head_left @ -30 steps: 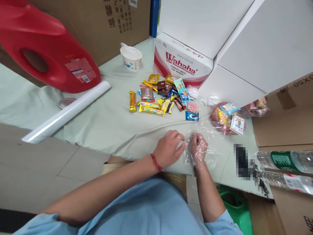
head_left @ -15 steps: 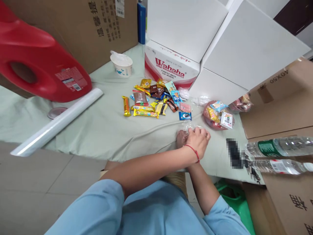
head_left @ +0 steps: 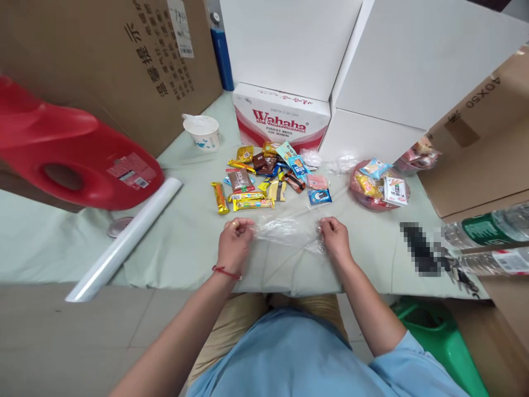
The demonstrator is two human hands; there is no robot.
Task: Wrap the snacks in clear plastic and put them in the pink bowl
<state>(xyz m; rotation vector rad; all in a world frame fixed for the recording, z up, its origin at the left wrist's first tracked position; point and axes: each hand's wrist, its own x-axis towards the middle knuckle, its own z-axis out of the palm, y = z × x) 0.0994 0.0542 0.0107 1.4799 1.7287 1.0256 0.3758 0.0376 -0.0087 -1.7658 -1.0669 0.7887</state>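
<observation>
Over the cloth near the table's front edge, a crumpled piece of clear plastic film stretches between my two hands. My left hand, with a red cord at the wrist, pinches its left end. On the opposite side my right hand grips the other end between closed fingers. Just beyond the film lies a loose pile of wrapped snacks in yellow, brown, blue and pink packets. A reddish bowl holding several more packets stands past my right hand.
Left are a red jug, a white roll and a paper cup. Behind the snacks stand a Wahaha carton and crumpled plastic. Plastic bottles and keys lie right.
My hands were crossed and close together at the right; now they are apart, the left one further left, with the film spread between them. The view has also shifted.
</observation>
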